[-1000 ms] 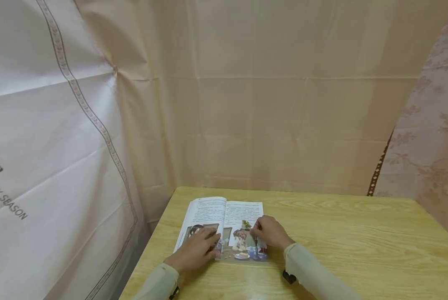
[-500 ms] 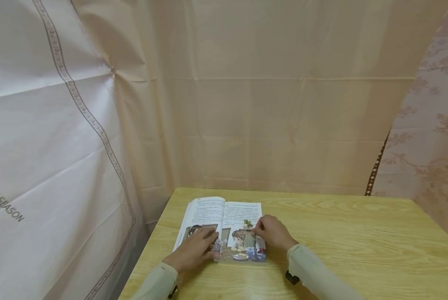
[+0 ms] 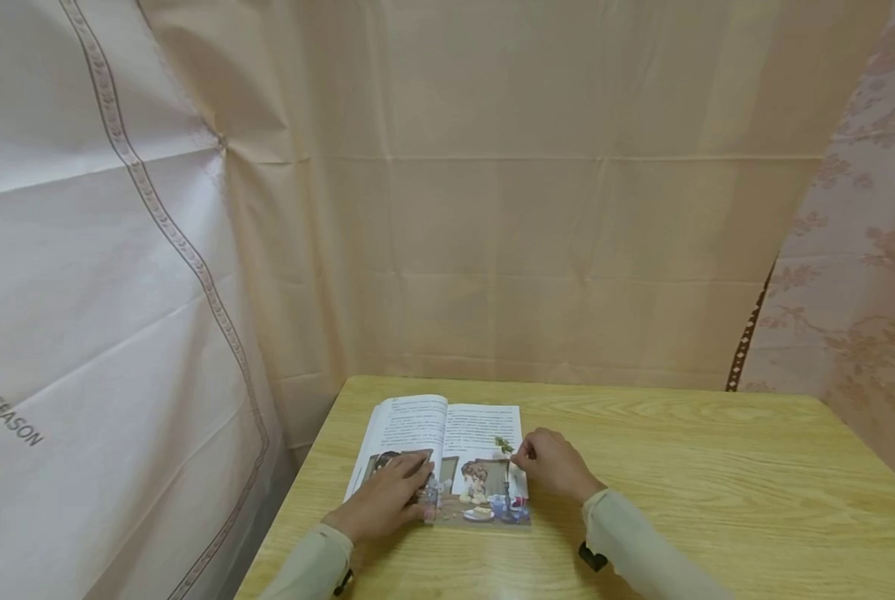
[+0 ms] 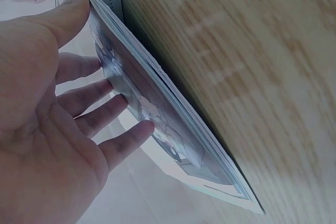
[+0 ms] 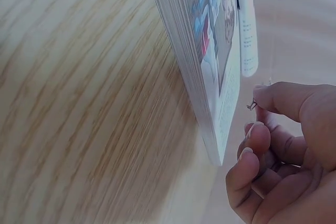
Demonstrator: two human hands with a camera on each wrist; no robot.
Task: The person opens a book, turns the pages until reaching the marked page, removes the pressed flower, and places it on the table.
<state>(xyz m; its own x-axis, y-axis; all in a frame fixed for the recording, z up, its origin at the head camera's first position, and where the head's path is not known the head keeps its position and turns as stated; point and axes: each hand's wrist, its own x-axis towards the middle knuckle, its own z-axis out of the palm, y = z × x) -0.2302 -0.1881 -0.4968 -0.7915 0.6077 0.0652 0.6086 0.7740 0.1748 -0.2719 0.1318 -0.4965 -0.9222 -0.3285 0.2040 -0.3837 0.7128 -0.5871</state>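
An open book [image 3: 485, 429] with printed text and colour pictures lies on the wooden table. My left hand [image 3: 387, 496] rests on its left page, the spread, nearly straight fingers [image 4: 100, 114] touching the picture and the thumb near the spine. Over the right page's outer edge, my right hand [image 3: 556, 462] pinches a small green leafy sprig [image 3: 503, 445] between thumb and forefinger. The sprig's leaves point left over the printed text. In the right wrist view only a thin stem end [image 5: 252, 106] shows at the fingertips, the other fingers curled beneath.
The wooden table [image 3: 680, 467] stretches to the right of the book. Beige cloth [image 3: 537, 250] hangs behind it, white cloth [image 3: 117, 333] on the left and flower-patterned cloth [image 3: 867, 275] on the right.
My right hand has moved a little to the right with the sprig, whose leaves now show more fully. My left hand stays on the left page. The head view has shifted slightly.
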